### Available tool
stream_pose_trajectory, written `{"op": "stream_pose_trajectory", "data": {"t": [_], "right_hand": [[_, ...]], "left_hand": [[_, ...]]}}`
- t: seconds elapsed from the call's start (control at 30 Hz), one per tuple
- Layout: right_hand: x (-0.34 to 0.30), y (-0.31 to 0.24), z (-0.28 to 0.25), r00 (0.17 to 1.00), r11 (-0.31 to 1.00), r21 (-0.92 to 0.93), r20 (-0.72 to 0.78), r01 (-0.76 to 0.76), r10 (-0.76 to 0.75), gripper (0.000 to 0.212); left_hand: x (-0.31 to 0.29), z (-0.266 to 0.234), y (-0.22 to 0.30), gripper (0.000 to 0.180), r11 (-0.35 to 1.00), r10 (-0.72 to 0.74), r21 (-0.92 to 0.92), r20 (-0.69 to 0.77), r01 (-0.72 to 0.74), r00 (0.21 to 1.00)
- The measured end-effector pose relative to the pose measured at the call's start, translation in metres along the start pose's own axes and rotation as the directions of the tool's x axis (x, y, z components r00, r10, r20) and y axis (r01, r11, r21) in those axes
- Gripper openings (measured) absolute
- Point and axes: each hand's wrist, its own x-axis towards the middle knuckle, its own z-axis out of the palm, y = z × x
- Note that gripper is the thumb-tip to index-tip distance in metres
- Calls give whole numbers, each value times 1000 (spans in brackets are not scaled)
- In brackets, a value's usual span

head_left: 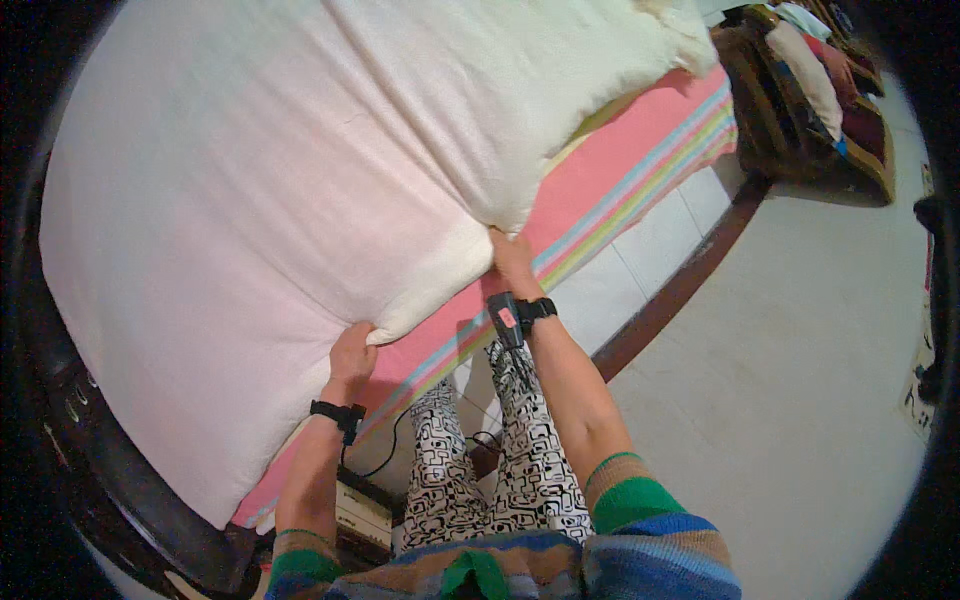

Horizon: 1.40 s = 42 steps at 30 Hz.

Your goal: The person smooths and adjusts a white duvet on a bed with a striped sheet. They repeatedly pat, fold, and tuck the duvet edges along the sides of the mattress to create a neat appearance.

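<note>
A large pale pink and cream blanket (280, 170) is spread over the bed, its near edge folded and creased. My left hand (352, 358) is closed on that near edge, fingers partly hidden in the cloth. Farther right, my right hand (512, 252) grips the same edge, where creases run away from it toward the far side. Under the blanket lies a pink bedsheet (590, 195) with blue, yellow and green stripes, hanging over the bed's side. Both wrists wear black straps with small devices.
A dark bed frame (110, 470) curves along the left. Beyond the bed's right end sits a brown heap of cushions and cloths (800, 100). White tiles (610, 270) edged by a dark red strip (690, 270) run beside the bed, with a pale floor (760, 370) to the right.
</note>
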Motion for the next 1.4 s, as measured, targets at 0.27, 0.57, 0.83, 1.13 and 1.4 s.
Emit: {"op": "stream_pose_trajectory", "data": {"t": [0.27,0.57,0.83,1.13,1.4], "right_hand": [[24,-51,-79,926,824,547,369,-149,-78,27],[78,-239,-68,893,885,158,-190,438,-408,39],[103,-151,-90,971,993,-63,-212,103,-114,49],[54,-147,-76,966,923,372,258,-97,-2,41],[-32,-112,41,721,763,425,689,-487,76,38]], "left_hand": [[-57,21,-18,21,977,-185,119,57,178,981],[-91,-53,-66,15,904,-363,261,49,339,931],[-92,-78,-154,25,856,-327,420,-9,301,945],[-102,-106,-146,42,736,-572,473,55,484,818],[-58,-171,-51,25,736,-587,488,116,469,801]]}}
